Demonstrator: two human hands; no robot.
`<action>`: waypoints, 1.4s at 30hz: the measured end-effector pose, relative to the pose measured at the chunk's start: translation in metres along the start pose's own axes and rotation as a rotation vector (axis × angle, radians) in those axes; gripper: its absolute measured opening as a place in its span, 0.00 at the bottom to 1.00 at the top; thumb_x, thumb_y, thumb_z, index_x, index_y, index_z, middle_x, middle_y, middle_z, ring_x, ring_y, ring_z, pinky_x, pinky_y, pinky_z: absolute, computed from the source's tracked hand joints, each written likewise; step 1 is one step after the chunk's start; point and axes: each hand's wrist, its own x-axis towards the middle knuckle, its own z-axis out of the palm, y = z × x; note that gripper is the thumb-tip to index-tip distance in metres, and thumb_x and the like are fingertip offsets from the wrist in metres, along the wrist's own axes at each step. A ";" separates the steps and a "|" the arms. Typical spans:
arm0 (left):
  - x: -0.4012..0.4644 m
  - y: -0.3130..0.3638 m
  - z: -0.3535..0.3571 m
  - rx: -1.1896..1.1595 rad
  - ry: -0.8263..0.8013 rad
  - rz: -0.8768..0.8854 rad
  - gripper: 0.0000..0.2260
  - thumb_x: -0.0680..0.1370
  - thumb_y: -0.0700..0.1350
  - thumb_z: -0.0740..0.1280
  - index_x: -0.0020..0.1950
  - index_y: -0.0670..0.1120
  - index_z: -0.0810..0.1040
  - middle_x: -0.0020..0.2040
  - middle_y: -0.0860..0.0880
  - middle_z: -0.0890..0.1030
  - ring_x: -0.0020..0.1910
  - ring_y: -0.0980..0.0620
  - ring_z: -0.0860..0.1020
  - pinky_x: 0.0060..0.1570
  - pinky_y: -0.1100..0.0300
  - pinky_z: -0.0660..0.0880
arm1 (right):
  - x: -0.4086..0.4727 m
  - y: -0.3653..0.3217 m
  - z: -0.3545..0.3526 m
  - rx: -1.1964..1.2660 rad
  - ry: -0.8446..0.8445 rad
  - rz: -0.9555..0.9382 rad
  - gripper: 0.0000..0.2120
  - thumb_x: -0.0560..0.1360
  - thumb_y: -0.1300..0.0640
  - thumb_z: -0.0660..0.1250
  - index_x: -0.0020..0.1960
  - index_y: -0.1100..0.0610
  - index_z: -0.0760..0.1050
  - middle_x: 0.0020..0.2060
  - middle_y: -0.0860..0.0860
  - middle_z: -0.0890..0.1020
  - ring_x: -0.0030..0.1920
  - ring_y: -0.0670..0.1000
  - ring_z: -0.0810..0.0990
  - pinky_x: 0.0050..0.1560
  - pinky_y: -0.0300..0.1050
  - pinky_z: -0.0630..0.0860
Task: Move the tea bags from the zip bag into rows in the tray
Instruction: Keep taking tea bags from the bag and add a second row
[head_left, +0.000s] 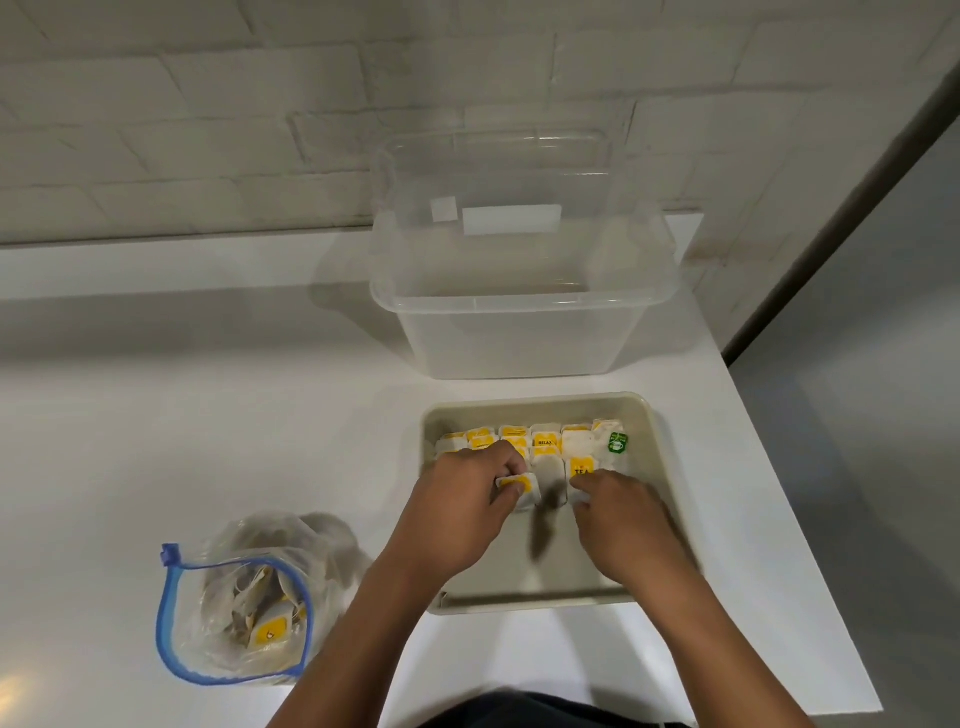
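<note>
Setting tea bags into a second row in the tray

Zip bag (244, 603) lying open-mouthed at left on the bench (156, 441), more tea bags inside, close for the next reach; left hand (462, 509) pinching a yellow-tagged tea bag (519, 488) over the tray (660, 467), grip curled round it; right hand (618, 525) with fingers bent onto a neighbouring tea bag (579, 475), likely steadying it; far row already packed; clear box (519, 312) behind
</note>
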 end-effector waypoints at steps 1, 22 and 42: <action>0.004 0.001 0.001 0.013 -0.010 -0.001 0.02 0.79 0.51 0.68 0.50 0.55 0.78 0.40 0.57 0.82 0.42 0.57 0.79 0.44 0.53 0.78 | -0.001 0.001 -0.001 0.014 0.007 0.001 0.14 0.79 0.58 0.60 0.61 0.50 0.78 0.62 0.50 0.80 0.63 0.54 0.77 0.58 0.45 0.74; 0.087 0.051 0.062 -0.058 -0.525 -0.027 0.04 0.78 0.50 0.71 0.45 0.53 0.79 0.43 0.53 0.83 0.41 0.54 0.79 0.41 0.61 0.73 | -0.035 0.040 -0.056 0.181 -0.155 0.100 0.13 0.77 0.57 0.61 0.34 0.49 0.73 0.38 0.51 0.79 0.34 0.51 0.73 0.28 0.38 0.65; 0.093 0.045 0.086 0.479 -0.056 0.138 0.12 0.75 0.56 0.70 0.56 0.54 0.80 0.47 0.51 0.85 0.48 0.46 0.83 0.46 0.56 0.73 | -0.030 0.040 -0.053 0.131 -0.160 0.119 0.13 0.77 0.51 0.62 0.34 0.50 0.68 0.38 0.51 0.76 0.35 0.53 0.72 0.34 0.42 0.68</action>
